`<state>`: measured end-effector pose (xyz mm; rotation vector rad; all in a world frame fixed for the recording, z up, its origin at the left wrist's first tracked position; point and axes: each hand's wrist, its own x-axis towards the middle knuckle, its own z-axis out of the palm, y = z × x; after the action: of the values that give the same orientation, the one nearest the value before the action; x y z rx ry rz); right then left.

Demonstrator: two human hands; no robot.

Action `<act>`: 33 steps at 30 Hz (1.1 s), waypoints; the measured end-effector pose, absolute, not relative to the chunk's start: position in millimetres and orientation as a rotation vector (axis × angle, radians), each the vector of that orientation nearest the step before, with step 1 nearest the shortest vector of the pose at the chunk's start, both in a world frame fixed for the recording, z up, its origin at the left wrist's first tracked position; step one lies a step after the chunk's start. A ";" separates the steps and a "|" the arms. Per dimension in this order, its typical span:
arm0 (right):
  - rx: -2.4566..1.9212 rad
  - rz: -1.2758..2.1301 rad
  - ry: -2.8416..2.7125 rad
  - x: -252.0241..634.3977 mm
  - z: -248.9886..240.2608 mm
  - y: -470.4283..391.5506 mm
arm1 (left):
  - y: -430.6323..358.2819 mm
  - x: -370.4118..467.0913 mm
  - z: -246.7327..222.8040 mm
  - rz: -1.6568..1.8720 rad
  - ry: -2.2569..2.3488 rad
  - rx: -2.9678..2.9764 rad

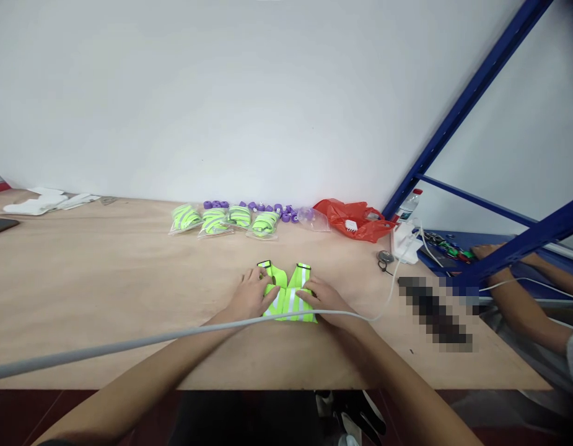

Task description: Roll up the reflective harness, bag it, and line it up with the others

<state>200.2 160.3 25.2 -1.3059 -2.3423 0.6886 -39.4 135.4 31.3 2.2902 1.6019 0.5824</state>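
A folded fluorescent yellow-green reflective vest (290, 301) lies flat on the table in front of me. Silver stripes run along it, and two strap ends with black buckles point away from me. My left hand (252, 293) grips its left side, thumb on top and the other fingers along the edge. On the opposite side, my right hand (327, 298) holds the vest the same way, its thumb over a silver stripe. Part of the vest's edges is hidden under the fingers. A pale cable (174, 334) crosses the view in front of both forearms.
Several clear bags of folded reflective material (265, 224) line the wall, with purple rolls (286, 214) behind. A red plastic bag (355, 220), bottle (409, 205) and tape measure (385, 256) are right. White gloves (39, 203) and a phone (2, 226) lie left. Another person's arms (523, 303) show beyond the blue frame (472, 80).
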 end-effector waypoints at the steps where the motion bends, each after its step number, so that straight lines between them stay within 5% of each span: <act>1: -1.354 0.617 -2.334 199.7 21.5 162.1 | 135.9 -39.4 29.9 0.578 1.617 2.307; 20: -1.355 -0.079 -2.461 184.9 5.3 142.5 | 144.2 -46.7 22.4 0.491 1.164 2.584; 33: -1.295 0.365 -2.475 197.8 18.2 115.9 | 132.5 -47.0 38.6 0.440 1.109 2.597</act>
<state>197.8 115.9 18.2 -1.2952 -2.4754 0.3649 -47.0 132.5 38.6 2.5966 1.1093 0.4401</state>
